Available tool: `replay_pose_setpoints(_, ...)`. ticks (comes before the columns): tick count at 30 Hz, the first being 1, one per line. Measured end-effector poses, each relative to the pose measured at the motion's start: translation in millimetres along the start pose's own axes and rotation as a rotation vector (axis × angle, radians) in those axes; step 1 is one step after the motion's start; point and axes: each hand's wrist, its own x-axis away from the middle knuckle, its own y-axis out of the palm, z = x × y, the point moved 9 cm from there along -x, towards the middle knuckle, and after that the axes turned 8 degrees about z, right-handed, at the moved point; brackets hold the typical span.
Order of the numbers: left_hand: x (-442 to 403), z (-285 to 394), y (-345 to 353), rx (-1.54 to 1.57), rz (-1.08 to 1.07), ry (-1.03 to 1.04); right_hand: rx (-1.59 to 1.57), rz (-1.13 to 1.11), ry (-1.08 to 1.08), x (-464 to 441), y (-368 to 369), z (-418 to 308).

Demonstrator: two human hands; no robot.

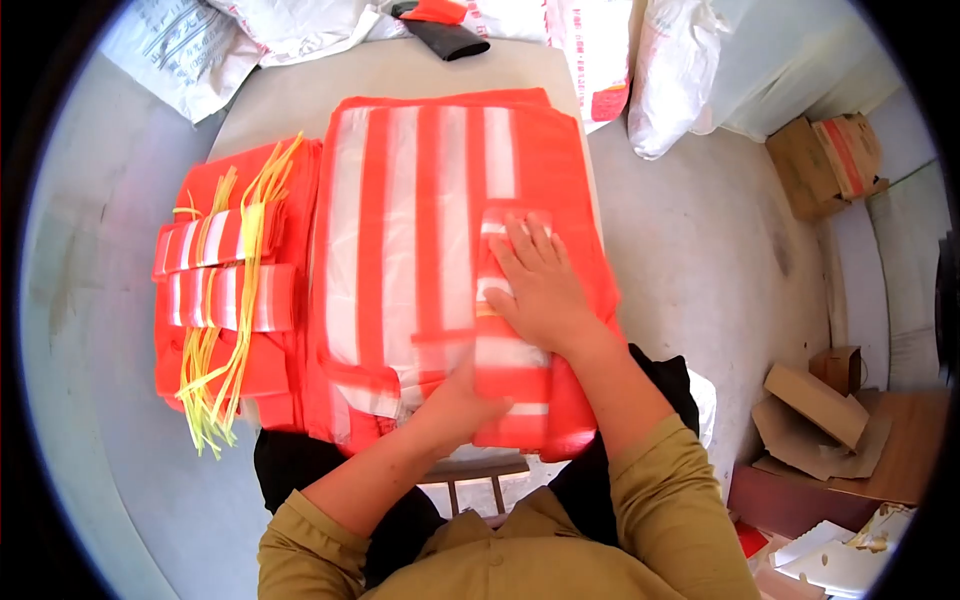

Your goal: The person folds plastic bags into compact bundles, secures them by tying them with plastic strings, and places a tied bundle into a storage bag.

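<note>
A wide stack of red and white striped plastic bags (400, 230) lies in front of me. On its right part is a narrow folded striped bundle (512, 380). My right hand (540, 285) rests on the upper part of this bundle, palm down with fingers spread. My left hand (455, 405) is at the bundle's lower left edge, blurred by motion; whether its fingers grip the plastic is hidden. Left of the stack, folded striped bundles (230, 298) lie on a red pile (300, 190), with yellow ties (245, 290) draped over them.
White printed sacks (300, 30) and a black item (447, 38) are at the far edge of the table (400, 65). A white bag (675, 75) stands beyond the right corner. Cardboard boxes (810, 165) and opened cardboard (820, 420) are on the right.
</note>
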Motion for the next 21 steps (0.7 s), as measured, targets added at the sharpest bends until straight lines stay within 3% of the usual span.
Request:
replay_pose_setpoints(2, 4, 6, -1, -0.022, -0.001, -0.036, -0.041, 0.024, -0.024, -2, 0, 2)
replay_pose_setpoints(5, 12, 3, -3, 0.079, 0.031, -0.154, -0.466, 0.308, 0.142, 5, -42, 18)
replay_pose_setpoints(8, 18, 19, 6, 0.230, -0.020, -0.081, -0.570, 0.278, 0.411, 39, -71, 42)
replay_pose_setpoints(11, 28, 37, 26, 0.281, -0.045, -0.028, -0.762, 0.032, 0.631, 84, -62, 34)
replay_pose_setpoints(14, 30, 25, 45, 0.259, -0.033, 0.018, -1.484, 0.040, 0.906, 129, -20, 20)
replay_pose_setpoints(17, 39, -7, 68, 0.174, 0.024, -0.012, -1.381, 0.108, 0.806, 157, -41, 8)
replay_pose_setpoints(18, 45, -11, 81, 0.129, -0.008, 0.012, -1.411, 0.044, 0.898, 170, -45, 9)
replay_pose_setpoints(21, 75, -10, 117, -0.065, -0.124, 0.154, -1.540, 0.196, 0.828, 206, -72, 23)
